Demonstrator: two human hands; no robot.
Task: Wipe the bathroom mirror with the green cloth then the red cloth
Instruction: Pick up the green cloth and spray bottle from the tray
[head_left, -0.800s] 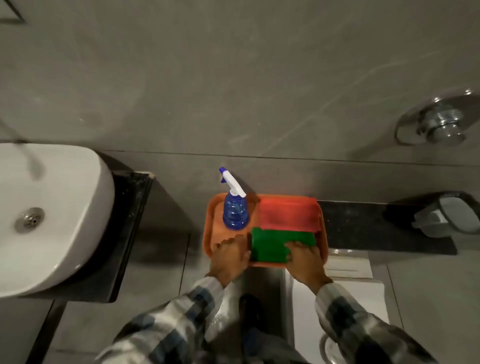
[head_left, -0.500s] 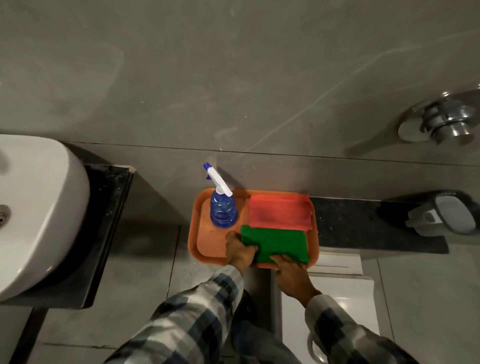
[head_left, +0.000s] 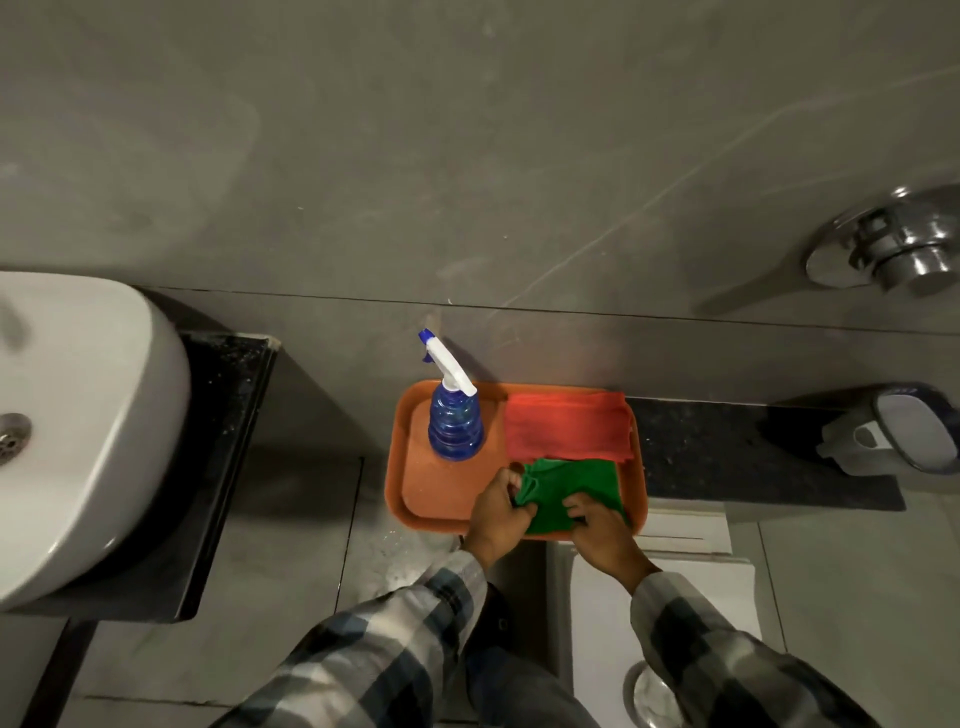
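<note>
An orange tray (head_left: 441, 493) rests on a dark ledge against the grey wall. A folded red cloth (head_left: 569, 426) lies flat in its far right corner. In front of it the green cloth (head_left: 576, 480) is bunched up at its near edge. My left hand (head_left: 501, 512) pinches the green cloth's left side. My right hand (head_left: 602, 530) grips its near right part. A blue spray bottle (head_left: 454, 421) with a white trigger stands upright on the tray's far left. No mirror is in view.
A white basin (head_left: 78, 415) on a black counter (head_left: 228, 457) fills the left. A chrome flush valve (head_left: 893, 249) sticks out of the wall at upper right, with a grey holder (head_left: 893, 436) below it. A white toilet tank (head_left: 670, 587) sits under the tray's right end.
The green cloth lay flat and folded before; now both hands have closed on it and gathered it into folds. The view has shifted slightly right.
</note>
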